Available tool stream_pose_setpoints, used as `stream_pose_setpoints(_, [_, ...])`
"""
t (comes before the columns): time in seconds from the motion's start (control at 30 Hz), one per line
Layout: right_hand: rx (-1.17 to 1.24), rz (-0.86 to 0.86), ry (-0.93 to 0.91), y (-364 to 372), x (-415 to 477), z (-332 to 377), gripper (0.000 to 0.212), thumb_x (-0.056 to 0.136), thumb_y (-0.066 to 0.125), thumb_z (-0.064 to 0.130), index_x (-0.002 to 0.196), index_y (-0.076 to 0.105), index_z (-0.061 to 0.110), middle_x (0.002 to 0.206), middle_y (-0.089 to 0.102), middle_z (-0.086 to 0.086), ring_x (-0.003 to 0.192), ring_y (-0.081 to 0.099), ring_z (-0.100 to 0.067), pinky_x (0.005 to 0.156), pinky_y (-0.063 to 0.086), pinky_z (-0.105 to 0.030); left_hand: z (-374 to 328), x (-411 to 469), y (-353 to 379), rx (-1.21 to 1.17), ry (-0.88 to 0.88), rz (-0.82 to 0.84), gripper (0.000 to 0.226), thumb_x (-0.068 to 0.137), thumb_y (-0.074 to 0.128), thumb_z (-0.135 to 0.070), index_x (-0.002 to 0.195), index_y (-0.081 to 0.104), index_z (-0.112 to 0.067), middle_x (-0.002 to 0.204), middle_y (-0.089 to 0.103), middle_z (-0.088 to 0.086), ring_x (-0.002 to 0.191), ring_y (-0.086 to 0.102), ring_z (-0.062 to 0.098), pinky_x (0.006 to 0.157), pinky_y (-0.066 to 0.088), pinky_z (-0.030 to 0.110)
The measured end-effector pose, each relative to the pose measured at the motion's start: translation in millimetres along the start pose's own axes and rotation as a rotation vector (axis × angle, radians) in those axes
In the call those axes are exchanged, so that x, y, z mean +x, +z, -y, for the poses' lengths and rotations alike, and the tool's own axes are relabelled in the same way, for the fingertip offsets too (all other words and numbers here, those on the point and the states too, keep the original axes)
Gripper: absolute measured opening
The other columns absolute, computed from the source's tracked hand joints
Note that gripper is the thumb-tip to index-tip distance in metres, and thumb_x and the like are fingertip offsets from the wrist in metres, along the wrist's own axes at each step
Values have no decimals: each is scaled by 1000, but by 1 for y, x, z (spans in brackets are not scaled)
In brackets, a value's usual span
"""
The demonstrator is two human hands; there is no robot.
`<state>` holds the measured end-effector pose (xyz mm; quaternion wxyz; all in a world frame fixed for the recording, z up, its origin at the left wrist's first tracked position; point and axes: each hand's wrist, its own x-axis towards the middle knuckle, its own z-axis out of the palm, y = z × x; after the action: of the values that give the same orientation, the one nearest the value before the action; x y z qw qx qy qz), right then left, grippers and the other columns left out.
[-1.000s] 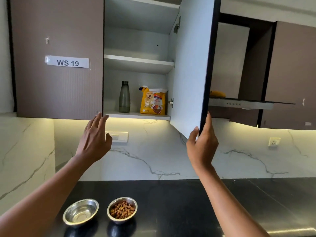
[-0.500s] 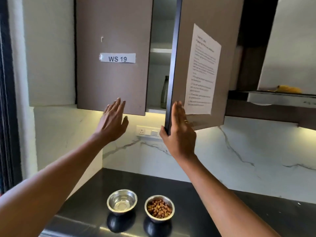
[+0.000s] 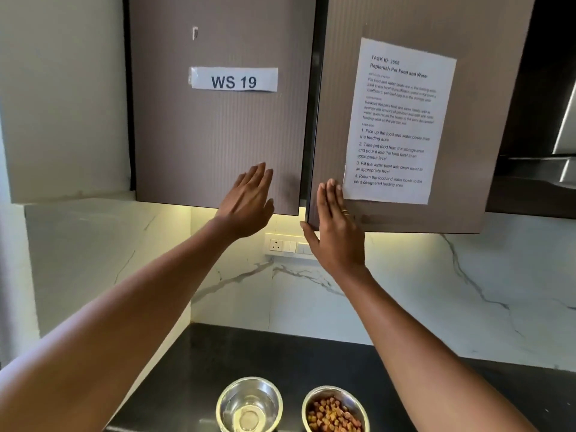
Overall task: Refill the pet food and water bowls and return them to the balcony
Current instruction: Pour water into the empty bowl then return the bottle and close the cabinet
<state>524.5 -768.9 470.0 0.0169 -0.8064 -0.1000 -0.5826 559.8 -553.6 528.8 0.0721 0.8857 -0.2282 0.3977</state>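
Observation:
Two steel bowls stand side by side on the black counter [image 3: 467, 385] at the bottom of the view. The left bowl [image 3: 249, 406] holds clear water; the right bowl [image 3: 335, 411] holds brown kibble. My right hand [image 3: 335, 226] lies flat, fingers straight, against the lower left corner of the right cabinet door [image 3: 402, 23], which stands almost shut with a narrow gap. My left hand [image 3: 249, 202] is raised with spread fingers in front of the left cabinet door [image 3: 218, 135], holding nothing. The food bag and bottle are hidden behind the door.
A printed task sheet [image 3: 396, 123] is taped to the right door; a "WS 19" label [image 3: 233, 80] marks the left one. A wall socket [image 3: 288, 245] sits under the cabinets on the marble backsplash. A range hood [image 3: 548, 169] juts out at the right.
The right cabinet door has swung from wide open to almost shut under my right hand. My left hand stayed raised by the left door. The view moved closer.

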Motion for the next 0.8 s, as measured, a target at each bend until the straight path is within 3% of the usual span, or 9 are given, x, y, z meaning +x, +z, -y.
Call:
stream_pose_setpoints(0.1, [-25,44,-9,23,9,-4,78,100,65,39,160,34,1,169,28,-19,157,28,-31,116,39,-36,7,19,24,-8,24,16,69,107,35,-38,163,6,-9,171,-2,14,158,-2,29,129,10,47])
stream_pose_setpoints(0.27, [-51,111,-14,51,18,-8,77,96,72,26,160,36,1,168,31,-19,157,28,-34,114,43,-43,16,34,64,-25,37,-8,72,107,36,-40,163,1,-9,170,-9,14,158,-9,30,128,7,49])
stream_pose_setpoints(0.43, [-96,174,-29,75,21,-18,73,97,68,20,161,34,3,168,31,-16,159,24,-33,116,39,-41,30,32,95,-16,73,-81,84,102,58,-26,163,3,-9,171,-8,14,157,-8,33,125,17,57])
stream_pose_setpoints(0.6, [-106,225,-16,90,26,-18,80,91,69,15,161,32,2,169,28,-18,159,20,-35,120,33,-40,31,32,109,-19,76,-186,87,98,61,-6,163,3,-9,171,-7,12,158,-8,34,126,15,58])
stream_pose_setpoints(0.8, [-97,246,14,93,22,-14,85,89,71,16,162,29,1,171,24,-19,160,17,-36,98,58,-43,30,33,121,-13,75,-240,90,94,57,6,162,0,-8,171,-8,14,157,-9,35,125,14,59])
